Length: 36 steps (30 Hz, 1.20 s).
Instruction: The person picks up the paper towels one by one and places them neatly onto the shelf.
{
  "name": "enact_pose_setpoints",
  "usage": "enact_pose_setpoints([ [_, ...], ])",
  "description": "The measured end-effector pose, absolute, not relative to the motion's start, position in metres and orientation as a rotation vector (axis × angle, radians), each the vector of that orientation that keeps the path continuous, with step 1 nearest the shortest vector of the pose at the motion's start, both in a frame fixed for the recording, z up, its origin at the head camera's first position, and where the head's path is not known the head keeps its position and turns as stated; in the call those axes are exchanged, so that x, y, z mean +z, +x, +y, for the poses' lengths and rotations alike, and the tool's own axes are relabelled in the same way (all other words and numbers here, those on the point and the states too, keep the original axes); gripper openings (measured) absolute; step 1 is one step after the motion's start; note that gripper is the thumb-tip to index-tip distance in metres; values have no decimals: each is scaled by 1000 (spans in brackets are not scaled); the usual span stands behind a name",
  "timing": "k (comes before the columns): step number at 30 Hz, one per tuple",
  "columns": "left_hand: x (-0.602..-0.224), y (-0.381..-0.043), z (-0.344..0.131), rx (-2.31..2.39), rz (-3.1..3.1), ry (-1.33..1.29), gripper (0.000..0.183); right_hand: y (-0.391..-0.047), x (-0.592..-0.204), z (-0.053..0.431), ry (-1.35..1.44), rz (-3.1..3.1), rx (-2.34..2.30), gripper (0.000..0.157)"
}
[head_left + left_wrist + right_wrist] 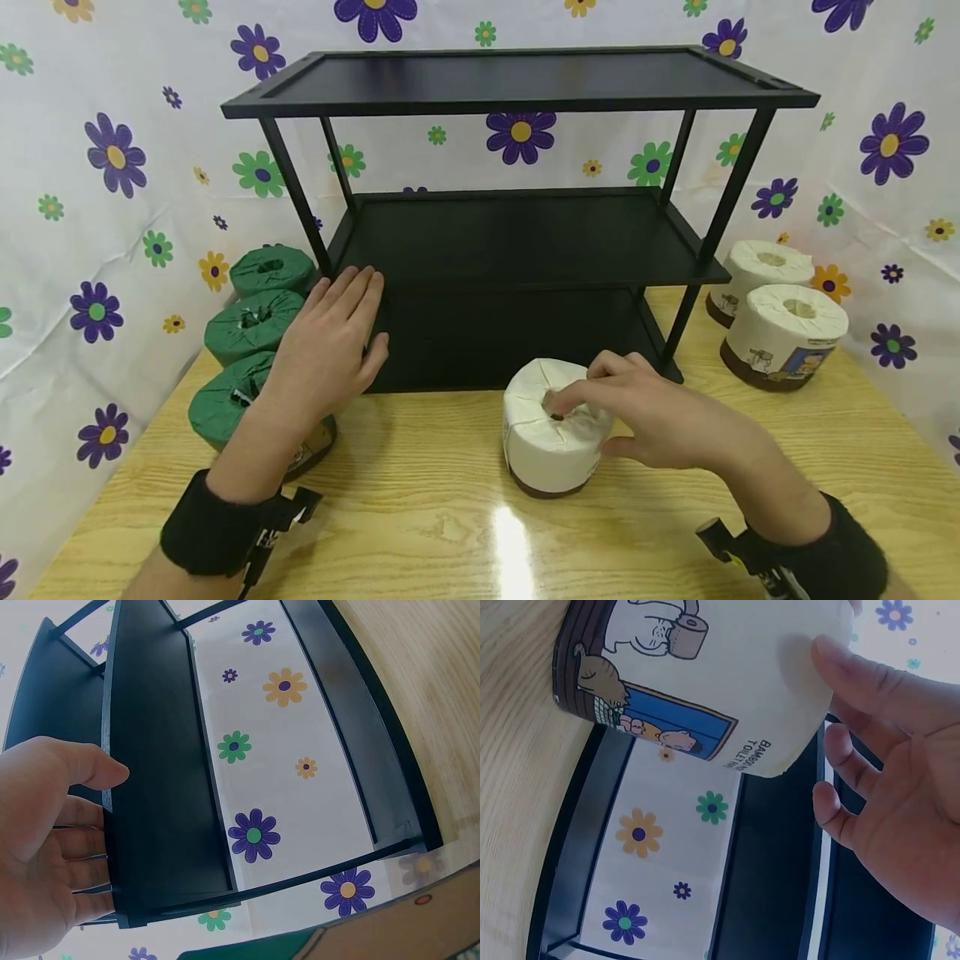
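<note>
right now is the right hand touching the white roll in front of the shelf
Touching: in the right wrist view, the right hand has its thumb tip against the side of the white roll, with no gap.

The head view looked forward and down at the table (427, 508) from above, and took in its left and right edges and almost the whole shelf (510, 237). The left wrist view faced the shelf more closely, with the table at the picture's right. The right wrist view, turned oppositely, stood very near a paper roll (757, 675), which the head view shared. All three showed shelf and flowered cloth (832, 275).
</note>
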<state>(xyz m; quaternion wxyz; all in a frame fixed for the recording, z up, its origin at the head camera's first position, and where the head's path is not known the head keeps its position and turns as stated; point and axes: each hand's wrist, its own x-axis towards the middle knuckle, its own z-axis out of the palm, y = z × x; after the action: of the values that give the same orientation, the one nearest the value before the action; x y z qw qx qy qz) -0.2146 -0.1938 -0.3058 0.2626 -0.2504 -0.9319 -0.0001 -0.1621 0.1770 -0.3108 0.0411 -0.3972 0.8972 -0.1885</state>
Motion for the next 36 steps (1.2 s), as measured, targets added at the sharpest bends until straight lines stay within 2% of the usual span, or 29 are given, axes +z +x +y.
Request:
enact_pose_setpoints([
  [9,-307,-215,-195,-4,-2520,-685,61,-164,-314,175,-1205,2792,-528,59],
  [36,-306,-215,-193,-7,-2533,-673,61,-162,-316,169,-1191,2825,-510,67],
])
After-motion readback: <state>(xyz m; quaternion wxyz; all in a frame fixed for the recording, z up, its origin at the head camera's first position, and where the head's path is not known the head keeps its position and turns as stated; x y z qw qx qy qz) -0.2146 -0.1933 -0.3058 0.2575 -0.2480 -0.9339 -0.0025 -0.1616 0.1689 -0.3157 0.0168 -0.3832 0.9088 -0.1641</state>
